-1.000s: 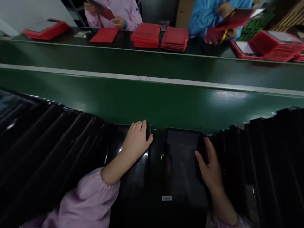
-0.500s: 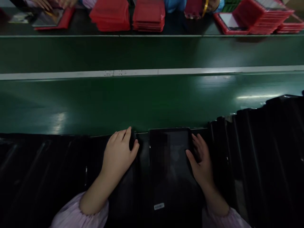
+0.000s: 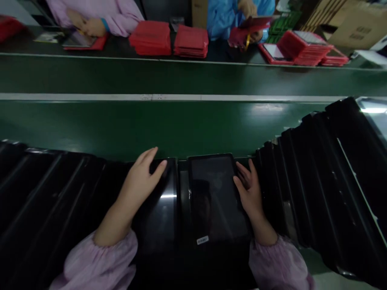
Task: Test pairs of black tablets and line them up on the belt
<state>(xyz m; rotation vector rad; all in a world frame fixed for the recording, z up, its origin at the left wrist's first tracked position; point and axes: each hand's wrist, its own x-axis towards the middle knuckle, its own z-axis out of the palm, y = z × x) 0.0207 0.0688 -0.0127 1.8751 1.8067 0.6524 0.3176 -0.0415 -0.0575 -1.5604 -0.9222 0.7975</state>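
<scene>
Two black tablets lie side by side in front of me. On the right one (image 3: 216, 201), a small white label shows near the lower left. My right hand (image 3: 249, 187) is at its upper right edge, thumb and fingers apart, the thumb at the rim. My left hand (image 3: 139, 179) rests at the upper left part of the left tablet (image 3: 160, 213), its fingers spread and the thumb over the screen. A band of light reflects on that screen. Neither hand is closed round anything.
Rows of dark panels lean at the left (image 3: 45, 193) and right (image 3: 314, 185). Beyond them runs a green surface with a white strip (image 3: 105, 97). Across it, two people work beside stacks of red cases (image 3: 151, 38) and a cardboard box (image 3: 359, 30).
The view has tilted up, showing more of the people opposite. My left hand has shifted left and its fingers have spread, uncovering more of the left tablet. My right hand keeps to the right tablet's edge.
</scene>
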